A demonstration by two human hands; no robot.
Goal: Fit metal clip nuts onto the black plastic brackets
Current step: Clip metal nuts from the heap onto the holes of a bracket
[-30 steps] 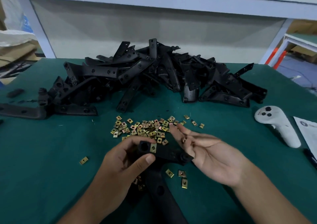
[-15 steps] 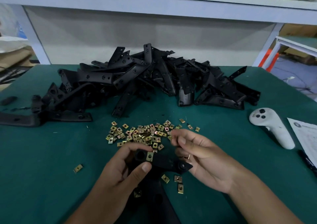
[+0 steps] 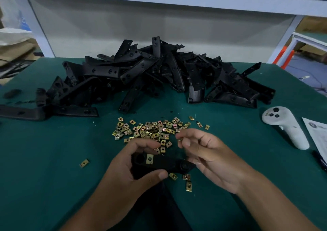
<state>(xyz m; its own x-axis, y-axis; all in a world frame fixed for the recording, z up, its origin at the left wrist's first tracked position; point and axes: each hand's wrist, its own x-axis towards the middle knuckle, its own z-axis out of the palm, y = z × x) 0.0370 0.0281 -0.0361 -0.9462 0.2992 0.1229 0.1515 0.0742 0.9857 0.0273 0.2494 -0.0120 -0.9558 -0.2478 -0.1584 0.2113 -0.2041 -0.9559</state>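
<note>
black flat bracket (image 3: 164,163) gripped by left hand (image 3: 127,176); right hand (image 3: 208,158) seemingly pinches brass nut (image 3: 179,139)

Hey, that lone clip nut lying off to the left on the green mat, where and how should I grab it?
Pinch the lone clip nut across its two opposite edges, coming straight down from above. It lies flat on the mat with bare space all around, so no side is blocked. It looks thin, so fingertips will probably work better than a full grip.

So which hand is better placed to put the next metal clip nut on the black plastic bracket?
Right. The right hand already pinches a small metal clip nut at its fingertips, just above the free end of the black plastic bracket. The left hand is busy gripping that bracket, which already carries one fitted brass-coloured nut.
</note>
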